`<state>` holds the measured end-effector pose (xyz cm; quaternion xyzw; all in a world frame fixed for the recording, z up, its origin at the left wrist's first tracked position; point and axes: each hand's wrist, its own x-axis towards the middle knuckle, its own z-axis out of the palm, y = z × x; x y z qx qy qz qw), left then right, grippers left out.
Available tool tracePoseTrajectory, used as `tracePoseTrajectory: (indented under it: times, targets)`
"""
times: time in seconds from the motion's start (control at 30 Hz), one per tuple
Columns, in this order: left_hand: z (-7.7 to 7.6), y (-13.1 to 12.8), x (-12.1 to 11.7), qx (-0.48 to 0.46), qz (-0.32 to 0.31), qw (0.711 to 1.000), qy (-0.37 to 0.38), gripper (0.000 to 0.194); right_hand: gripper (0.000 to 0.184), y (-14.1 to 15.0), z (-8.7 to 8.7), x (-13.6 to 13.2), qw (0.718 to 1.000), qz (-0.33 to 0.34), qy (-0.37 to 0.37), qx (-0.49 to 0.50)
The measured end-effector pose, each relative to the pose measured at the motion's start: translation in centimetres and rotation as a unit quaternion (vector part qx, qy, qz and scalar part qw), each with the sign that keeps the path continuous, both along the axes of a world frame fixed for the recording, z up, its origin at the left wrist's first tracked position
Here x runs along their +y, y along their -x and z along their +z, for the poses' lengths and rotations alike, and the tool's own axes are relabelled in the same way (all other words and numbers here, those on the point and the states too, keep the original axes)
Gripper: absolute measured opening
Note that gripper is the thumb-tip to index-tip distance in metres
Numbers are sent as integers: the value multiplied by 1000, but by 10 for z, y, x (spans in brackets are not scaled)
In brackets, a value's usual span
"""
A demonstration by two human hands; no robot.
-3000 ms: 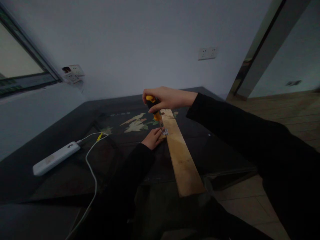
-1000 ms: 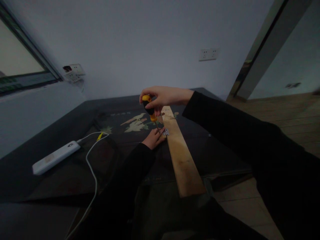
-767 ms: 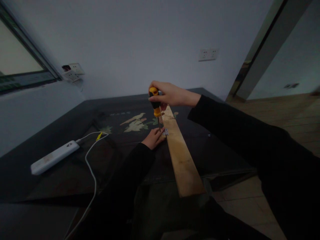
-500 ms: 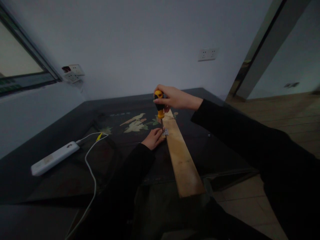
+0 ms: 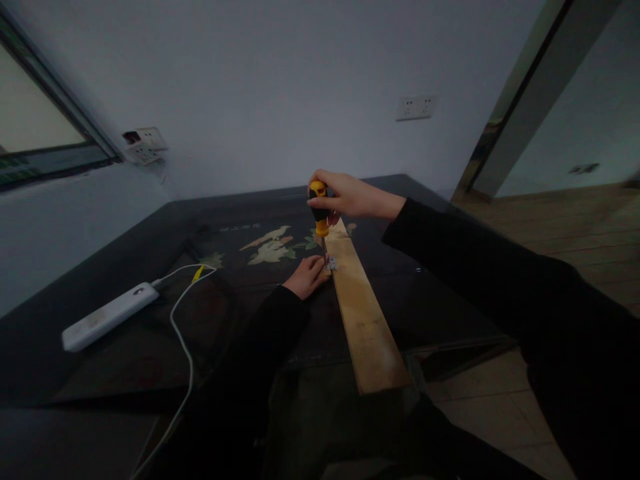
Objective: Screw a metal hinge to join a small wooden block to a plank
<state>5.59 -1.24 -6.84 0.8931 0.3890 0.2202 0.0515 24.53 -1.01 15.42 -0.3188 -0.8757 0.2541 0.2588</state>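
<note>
A long wooden plank (image 5: 363,313) lies on a dark table (image 5: 150,320), its near end past the table's edge. A small metal hinge (image 5: 331,265) sits at the plank's left edge. My right hand (image 5: 345,195) is closed round the top of a yellow-and-black screwdriver (image 5: 319,213), which stands almost upright with its tip at the hinge. My left hand (image 5: 306,277) rests on the table against the plank's left edge, fingertips by the hinge; what they hold, if anything, is too small to make out.
A white power strip (image 5: 107,315) with a white cable (image 5: 183,347) lies on the table's left part. Leaf patterns (image 5: 273,248) decorate the tabletop. Wall sockets (image 5: 415,107) are on the wall behind. A tiled floor (image 5: 500,407) lies to the right.
The screwdriver, tilted to the left a second ago, has swung upright over the hinge as my right hand moved right. My left hand has stayed in place.
</note>
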Motion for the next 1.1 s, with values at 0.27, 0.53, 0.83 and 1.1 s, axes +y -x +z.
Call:
tracePoseTrajectory:
  times: [0.27, 0.53, 0.83, 1.1]
  targets:
    - [2, 0, -2, -3, 5, 1000, 10, 59, 20, -2, -2, 2, 1000, 6, -10, 2]
    - [-6, 1, 2, -21, 0, 1000, 7, 59, 20, -1, -1, -1, 1000, 10, -21, -11]
    - [-9, 3, 6, -18, -5, 1000, 10, 61, 21, 3, 1, -6, 997, 34, -61, -38]
    - [-8, 3, 3, -23, -7, 1000, 2, 59, 21, 7, 4, -10, 996, 33, -61, -48]
